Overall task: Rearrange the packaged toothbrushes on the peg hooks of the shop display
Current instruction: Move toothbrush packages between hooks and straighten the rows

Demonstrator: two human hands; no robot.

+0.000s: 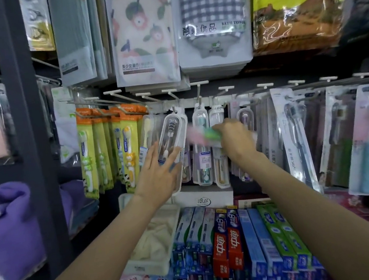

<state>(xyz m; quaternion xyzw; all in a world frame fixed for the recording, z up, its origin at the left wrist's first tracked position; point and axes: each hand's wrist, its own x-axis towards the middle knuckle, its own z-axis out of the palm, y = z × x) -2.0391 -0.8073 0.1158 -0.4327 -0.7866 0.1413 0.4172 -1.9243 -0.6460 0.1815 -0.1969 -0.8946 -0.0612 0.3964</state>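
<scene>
**Toothbrush pack in hand, peg not yet found**

Display first: the shop display [200,102] fills the view, its peg hooks [226,88] running in a row above both hands, with hanging towels above the row and toothpaste boxes [233,237] stacked on the shelf below the forearms. Left of the left hand hang the orange-and-green children's packs [108,148]; right of the right hand, the long flat carded packs [293,136] lean at a slant.

The left hand [159,172] lies with fingers spread and straight against a clear toothbrush case [172,150], which is tilted, its foot swung toward the palm while its top hangs on a hook. The hand is flat on it, not wrapped round it.

The right hand [236,140] has its fingers curled round a blurred pink-and-green pack [202,134] that sticks out to the left of its knuckles, just in front of the clear cases hanging behind (the blur hides what kind of pack it is).

To do this step well, I judge the left hand should hold the tilted case aside so a hook tip stands free, while the right turns its pack upright, lines the hang-hole with that tip and slides it straight back without snagging the neighbours.
</scene>
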